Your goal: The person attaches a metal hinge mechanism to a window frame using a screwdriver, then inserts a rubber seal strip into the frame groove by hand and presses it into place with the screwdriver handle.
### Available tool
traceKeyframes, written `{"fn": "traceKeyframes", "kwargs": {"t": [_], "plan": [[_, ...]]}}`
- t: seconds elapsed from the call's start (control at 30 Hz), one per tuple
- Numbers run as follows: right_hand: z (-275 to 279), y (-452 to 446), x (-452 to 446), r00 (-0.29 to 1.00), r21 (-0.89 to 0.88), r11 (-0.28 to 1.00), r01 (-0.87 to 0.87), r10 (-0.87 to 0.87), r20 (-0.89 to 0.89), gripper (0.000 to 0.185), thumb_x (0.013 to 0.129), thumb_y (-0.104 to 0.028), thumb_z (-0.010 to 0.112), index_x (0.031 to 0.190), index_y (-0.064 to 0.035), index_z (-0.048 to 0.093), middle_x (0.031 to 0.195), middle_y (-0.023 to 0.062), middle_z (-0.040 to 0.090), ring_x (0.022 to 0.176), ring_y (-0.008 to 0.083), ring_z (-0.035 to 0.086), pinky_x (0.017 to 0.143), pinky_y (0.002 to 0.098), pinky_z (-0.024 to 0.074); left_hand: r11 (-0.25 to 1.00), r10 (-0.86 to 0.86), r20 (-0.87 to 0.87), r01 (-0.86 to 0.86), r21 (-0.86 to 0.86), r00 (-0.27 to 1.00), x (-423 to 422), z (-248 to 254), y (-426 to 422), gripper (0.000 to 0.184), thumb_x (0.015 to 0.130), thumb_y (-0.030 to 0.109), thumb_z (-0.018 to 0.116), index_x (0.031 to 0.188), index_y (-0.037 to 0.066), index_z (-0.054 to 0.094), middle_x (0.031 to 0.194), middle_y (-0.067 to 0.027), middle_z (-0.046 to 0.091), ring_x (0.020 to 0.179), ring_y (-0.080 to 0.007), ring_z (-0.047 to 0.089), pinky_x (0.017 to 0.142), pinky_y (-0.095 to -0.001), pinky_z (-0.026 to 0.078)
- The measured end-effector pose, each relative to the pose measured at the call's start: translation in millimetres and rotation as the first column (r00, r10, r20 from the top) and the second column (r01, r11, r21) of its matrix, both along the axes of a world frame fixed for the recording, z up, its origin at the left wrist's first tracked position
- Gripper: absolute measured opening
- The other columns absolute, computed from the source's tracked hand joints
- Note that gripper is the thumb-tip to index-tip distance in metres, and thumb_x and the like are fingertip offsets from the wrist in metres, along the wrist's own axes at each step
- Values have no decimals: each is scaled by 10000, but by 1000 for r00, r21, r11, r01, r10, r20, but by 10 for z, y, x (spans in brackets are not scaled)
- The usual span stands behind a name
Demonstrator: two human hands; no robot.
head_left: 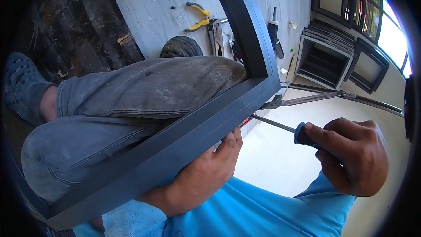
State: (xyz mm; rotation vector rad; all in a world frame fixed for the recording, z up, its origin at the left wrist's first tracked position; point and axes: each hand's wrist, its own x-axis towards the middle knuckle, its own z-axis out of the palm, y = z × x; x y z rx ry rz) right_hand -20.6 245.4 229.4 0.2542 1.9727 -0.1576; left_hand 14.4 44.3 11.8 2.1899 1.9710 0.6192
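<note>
Here's the head-worn camera, peering forward and down from close above the dark frame (162, 153), the left hand (215, 158) and the right hand (355, 156), blue shirt (280, 210) nearest of all! It's a wide, fish-eyed look, dark around the rim, taking in grey trousers (144, 87) on the left and slanting windows (372, 11) far off right.

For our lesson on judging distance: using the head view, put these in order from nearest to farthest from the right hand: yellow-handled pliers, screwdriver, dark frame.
1. Screwdriver: gripped in the right hand.
2. Dark frame: left of that hand, near the screwdriver's tip.
3. Yellow-handled pliers: beyond the frame's upper bar, toward the top of the view.
</note>
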Motion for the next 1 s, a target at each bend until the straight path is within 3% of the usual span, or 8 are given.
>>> {"fn": "traceKeyframes", "kwargs": {"t": [0.57,1.0], "plan": [[-71,-59,-49,994,36,993,-110,109,26,436,712,26,770,1145,-21,752,766,154,693,613,261,723,499,297,521,1000,-12,25,13,-22,1000,-48,8,35,525,884,244,568,1309,-46,672,1300,-165,662,1212,-271,595,1107,-466,440],[-4,63,125,998,34,999,32,-30,-56,443,717,30,758,1157,-28,760,786,182,710,607,293,729,507,322,547,1000,-19,-6,19,-23,1000,-65,19,27,509,906,236,559,1318,-43,669,1313,-148,659,1199,-255,599,1121,-461,436]]}}
